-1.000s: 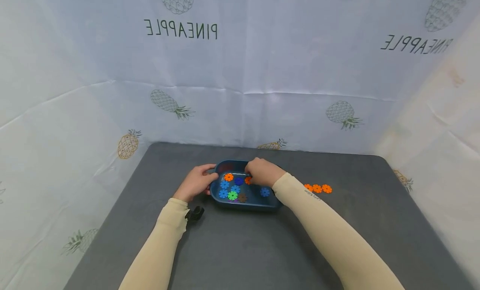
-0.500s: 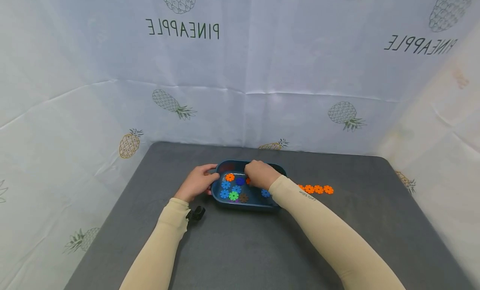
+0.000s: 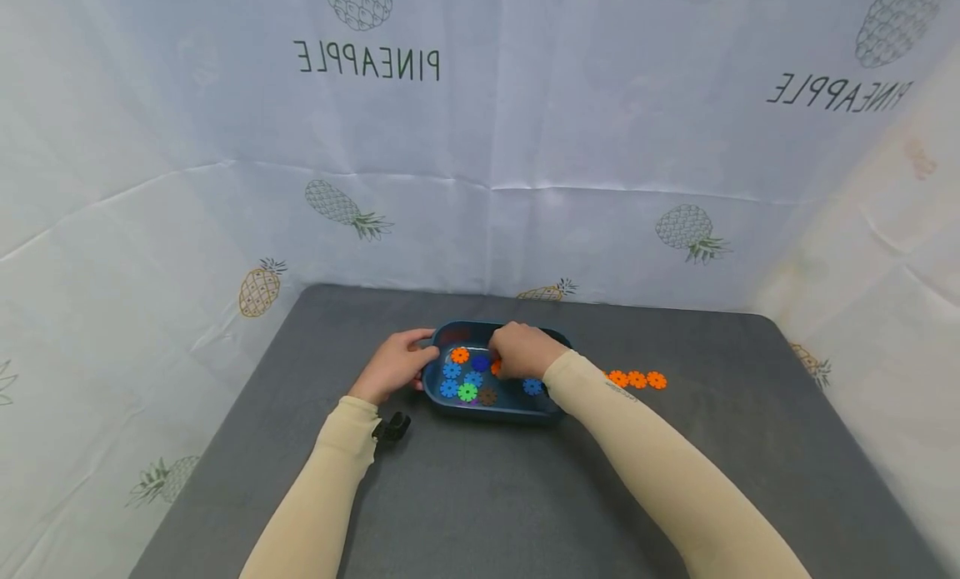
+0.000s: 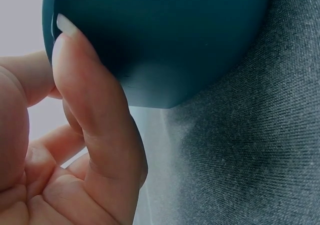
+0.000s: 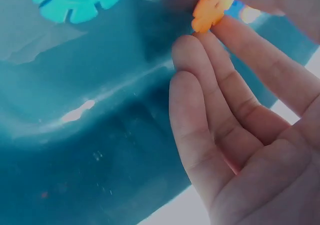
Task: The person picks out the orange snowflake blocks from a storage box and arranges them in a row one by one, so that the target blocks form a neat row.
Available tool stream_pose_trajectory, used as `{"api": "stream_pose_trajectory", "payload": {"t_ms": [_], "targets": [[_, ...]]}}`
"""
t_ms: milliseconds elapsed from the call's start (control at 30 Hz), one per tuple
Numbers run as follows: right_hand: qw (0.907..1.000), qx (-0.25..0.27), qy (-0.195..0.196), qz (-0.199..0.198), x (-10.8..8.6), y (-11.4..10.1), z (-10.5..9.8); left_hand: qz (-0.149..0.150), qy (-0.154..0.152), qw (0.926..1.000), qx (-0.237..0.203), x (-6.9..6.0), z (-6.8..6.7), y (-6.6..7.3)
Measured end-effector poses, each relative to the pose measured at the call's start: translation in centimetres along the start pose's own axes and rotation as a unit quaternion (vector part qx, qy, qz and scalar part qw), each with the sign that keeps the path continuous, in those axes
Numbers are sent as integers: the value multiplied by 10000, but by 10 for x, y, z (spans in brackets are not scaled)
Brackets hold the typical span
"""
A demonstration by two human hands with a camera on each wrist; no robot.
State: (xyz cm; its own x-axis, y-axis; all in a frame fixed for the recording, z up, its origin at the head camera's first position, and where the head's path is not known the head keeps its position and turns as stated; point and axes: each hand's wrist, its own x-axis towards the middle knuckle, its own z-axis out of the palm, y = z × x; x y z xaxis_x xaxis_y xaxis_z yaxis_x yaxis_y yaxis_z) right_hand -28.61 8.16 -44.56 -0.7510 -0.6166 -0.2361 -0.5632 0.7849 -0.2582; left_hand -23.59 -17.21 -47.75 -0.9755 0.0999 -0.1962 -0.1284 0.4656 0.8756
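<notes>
A dark teal basin [image 3: 495, 414] stands on the table with several flower-shaped plastic discs in it, among them an orange disc [image 3: 460, 355], a green disc [image 3: 467, 392] and a brown disc [image 3: 487, 396]. My left hand [image 3: 392, 366] holds the basin's left end; in the left wrist view thumb and fingers pinch its rim [image 4: 48, 25]. Inside the basin, my right hand [image 3: 527, 350] pinches an orange flower-shaped disc [image 5: 207, 12] between thumb and index finger. Its other fingers are bent beside it. A light blue disc [image 5: 77, 2] lies nearby in the right wrist view.
Right of the basin, a row of orange discs [image 3: 637, 380] lies on the grey table [image 3: 480, 496], its left end hidden by the right sleeve. A pineapple-print cloth [image 3: 491, 129] hangs behind and along the sides.
The right hand has dipped slightly inside the basin and stays over the same spot. The left hand keeps its hold on the basin. The head view has shifted a little.
</notes>
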Motion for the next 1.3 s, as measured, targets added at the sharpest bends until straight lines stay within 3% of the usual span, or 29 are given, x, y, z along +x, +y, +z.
{"api": "stream_pose_trajectory", "payload": {"t_ms": [233,467,833,1300], "targets": [[9979,645,65,60,-10,0,-18,12,18,10000,-10,0,1,1],[9956,907,222,-76,-16,6,-26,103,-19,9999,-19,0,1,-2],[9831,1770,460,-18,-40,23,-28,66,-18,10000,5,1,2,-6],[9461,2733,1654,541,-94,78,-16,37,-125,9996,-233,1,0,-2]]}}
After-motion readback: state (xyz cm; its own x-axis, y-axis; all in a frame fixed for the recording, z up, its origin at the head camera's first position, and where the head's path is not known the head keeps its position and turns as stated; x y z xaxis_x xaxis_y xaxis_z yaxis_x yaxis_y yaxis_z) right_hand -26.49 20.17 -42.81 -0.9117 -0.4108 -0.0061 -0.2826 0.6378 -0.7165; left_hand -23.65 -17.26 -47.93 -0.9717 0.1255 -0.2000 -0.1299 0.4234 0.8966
